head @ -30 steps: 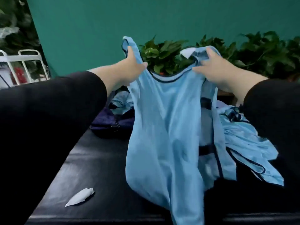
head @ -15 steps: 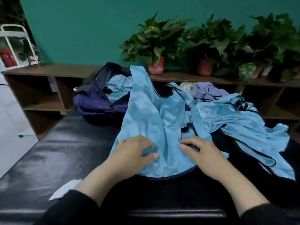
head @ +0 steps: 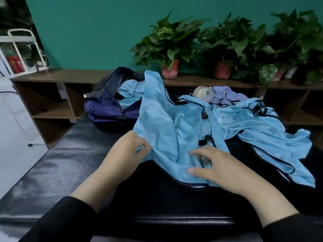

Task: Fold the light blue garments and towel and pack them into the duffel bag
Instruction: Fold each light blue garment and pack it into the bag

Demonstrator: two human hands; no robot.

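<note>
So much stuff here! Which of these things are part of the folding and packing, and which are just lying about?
Part of the job:
- blue vest, left hand pinching its edge, right hand resting on it
- second blue garment, unfolded beside it
- duffel bag, open, blue fabric already inside

Just lying about:
- potted plants on the shelf
- clear bottle
- purple cloth

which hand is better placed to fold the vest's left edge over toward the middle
Left. The left hand already pinches the vest at its left edge, nearest the bag. The right hand rests on the vest's lower middle, so it could pin the cloth.
</note>
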